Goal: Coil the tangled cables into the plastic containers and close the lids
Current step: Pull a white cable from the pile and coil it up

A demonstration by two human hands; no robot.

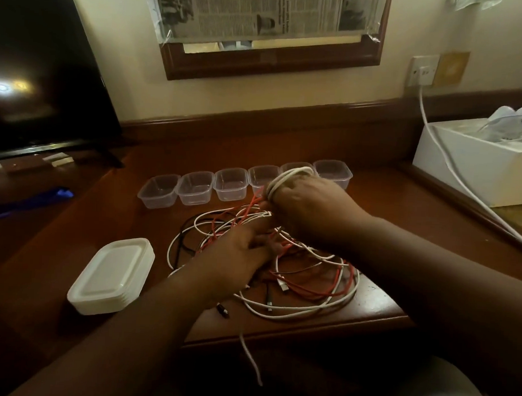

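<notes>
Dangling end: one white cable end (250, 359) hangs over the near edge of the wooden desk (382, 209).
Cable tangle: white, red and black cables (309, 286) lie in a loose heap on the desk, near its front edge, under and between both forearms.
Lids: a stack of white lids (111, 276) sits on the desk left of the tangle, apart from it.
Left hand: left hand (236, 250) reaches into the middle of the heap, fingers down among the red and white strands; whether they grip a strand cannot be told.
Right hand: right hand (306, 199) is raised just beyond the heap, fingers curled, with a white coil (284, 178) looped several turns around them.
Hands, relation: close together, the right just above and beyond the left.
Containers: six clear plastic containers (196, 187) stand in a row behind the heap, all without lids; the right hand hides part of the fifth.
Far left: dark screen (43, 77).
Far right: white box (476, 168), with a white cord (452, 164) running up to a wall socket (422, 70).
Wall: newspaper (262, 12) taped over a wooden frame.
</notes>
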